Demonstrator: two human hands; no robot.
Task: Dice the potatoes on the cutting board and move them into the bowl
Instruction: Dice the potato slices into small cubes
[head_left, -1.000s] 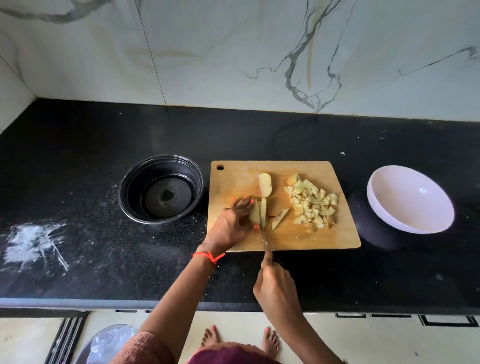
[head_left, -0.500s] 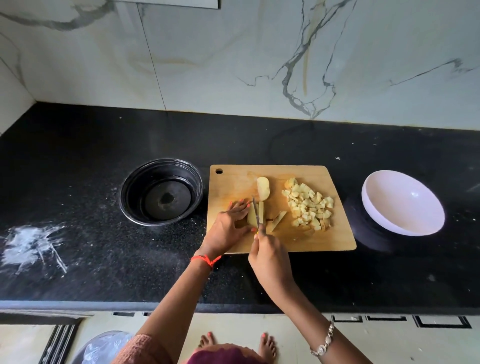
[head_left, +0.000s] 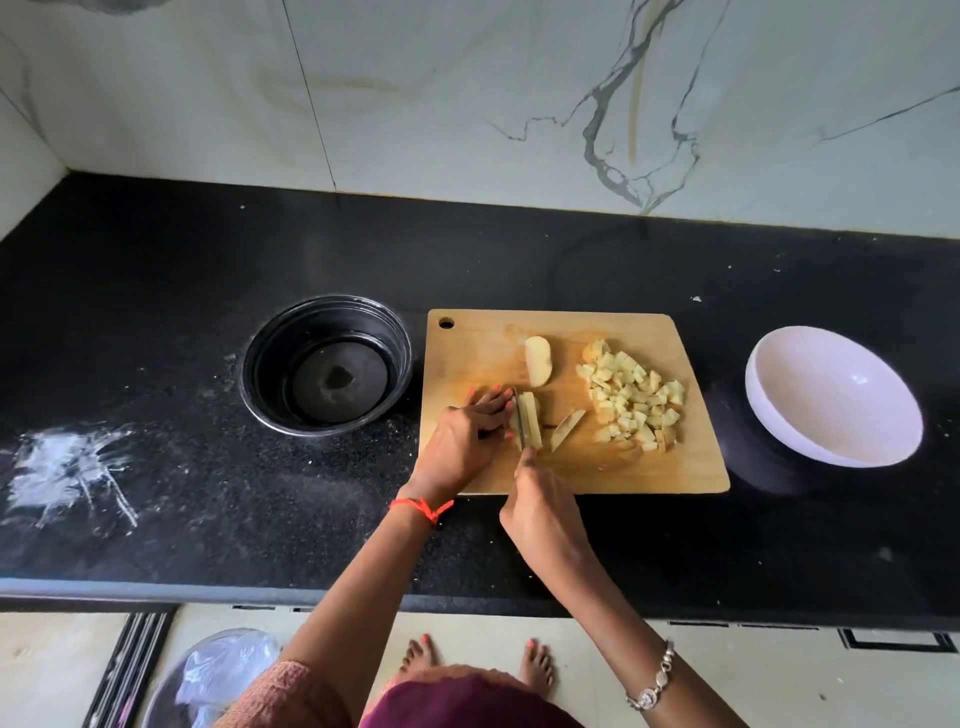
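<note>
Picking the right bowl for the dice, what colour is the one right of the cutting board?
White; the bowl shows best in the head view.

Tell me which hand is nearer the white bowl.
Right. The right hand, gripping the knife at the board's front edge, is left of the white bowl; the left hand, holding the potato, lies farther left.

**What I count on my counter**

One cutting board (head_left: 660, 467). Two bowls: one black bowl (head_left: 270, 364) and one white bowl (head_left: 831, 395). One knife (head_left: 518, 422). Three larger bits of potato: one potato half (head_left: 537, 360), one sliced piece (head_left: 532, 426), one loose wedge (head_left: 567, 428). One heap of dice (head_left: 631, 395), too many cubes for me to count. My two hands, left hand (head_left: 462, 441) and right hand (head_left: 545, 519). One red thread (head_left: 421, 506), one bracelet (head_left: 654, 680).
</note>
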